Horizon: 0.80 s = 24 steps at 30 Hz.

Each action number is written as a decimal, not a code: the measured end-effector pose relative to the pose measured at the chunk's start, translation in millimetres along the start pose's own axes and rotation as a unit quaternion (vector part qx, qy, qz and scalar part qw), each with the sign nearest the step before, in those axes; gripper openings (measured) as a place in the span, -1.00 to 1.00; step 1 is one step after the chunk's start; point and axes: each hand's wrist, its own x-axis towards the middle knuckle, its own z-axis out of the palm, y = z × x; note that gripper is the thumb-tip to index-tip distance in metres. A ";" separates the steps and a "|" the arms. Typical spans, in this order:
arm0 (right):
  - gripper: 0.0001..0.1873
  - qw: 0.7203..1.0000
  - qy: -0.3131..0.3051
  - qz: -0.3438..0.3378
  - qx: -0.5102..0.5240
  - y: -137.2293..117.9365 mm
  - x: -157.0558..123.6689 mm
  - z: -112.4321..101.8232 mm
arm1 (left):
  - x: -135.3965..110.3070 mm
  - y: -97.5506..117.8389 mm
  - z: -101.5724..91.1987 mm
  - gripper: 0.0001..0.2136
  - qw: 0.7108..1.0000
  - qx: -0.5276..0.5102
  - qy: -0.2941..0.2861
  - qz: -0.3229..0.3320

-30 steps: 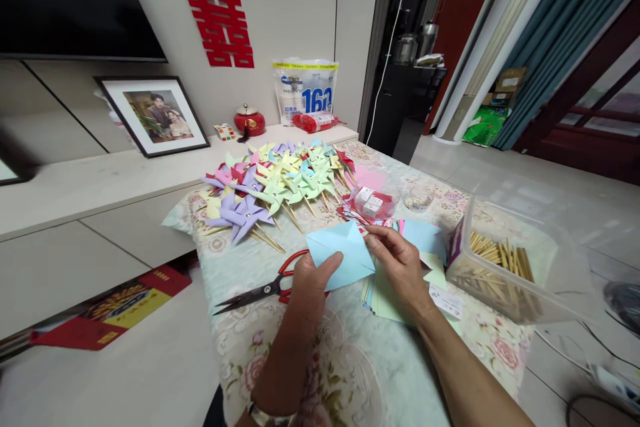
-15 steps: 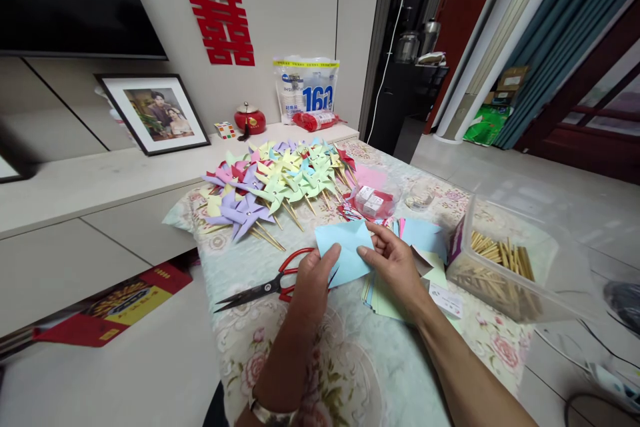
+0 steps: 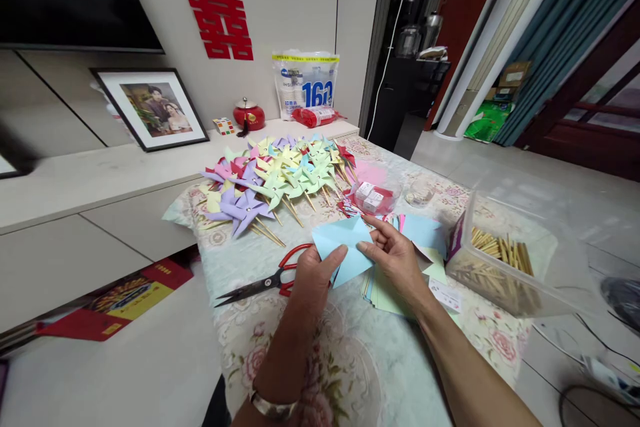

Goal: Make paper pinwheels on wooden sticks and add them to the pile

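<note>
Between both hands is a light blue square of paper (image 3: 345,237), raised just above the table, with a slit visible near its lower left edge. My left hand (image 3: 316,274) pinches its left side, thumb on top and fingers beneath. On the right side, my right hand (image 3: 393,252) grips it with the thumb on top and the fingers behind. Red-handled scissors (image 3: 270,282) lie with blades apart beside my left hand. Under my right forearm is a stack of coloured paper sheets (image 3: 387,294). Finished paper pinwheels (image 3: 285,174) on sticks lie heaped beyond the hands.
A clear plastic box (image 3: 490,280) of short wooden sticks stands at the right. Behind the paper lies a plastic packet (image 3: 373,198) with white labels. A framed photo (image 3: 156,110), a red jar (image 3: 249,115) and a bag of cups (image 3: 306,87) stand on the cabinet.
My left thumb has slid slightly right and inward over the blue paper, closer to my right thumb. Both hands keep hold of it. The view has tilted slightly.
</note>
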 end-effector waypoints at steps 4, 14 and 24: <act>-0.46 0.999 -0.007 -0.017 -0.027 3.1 0.8 -2.6 | 3.2 -3.5 -5.2 -0.56 0.999 0.021 0.024 0.018; -0.45 0.997 0.018 0.032 0.066 2.2 5.1 -4.0 | 5.3 6.0 -0.1 -0.51 0.987 -0.039 0.132 0.085; -0.66 0.994 -0.083 0.061 0.047 5.5 0.1 2.6 | 3.7 7.5 0.8 -0.54 0.987 -0.045 0.122 0.093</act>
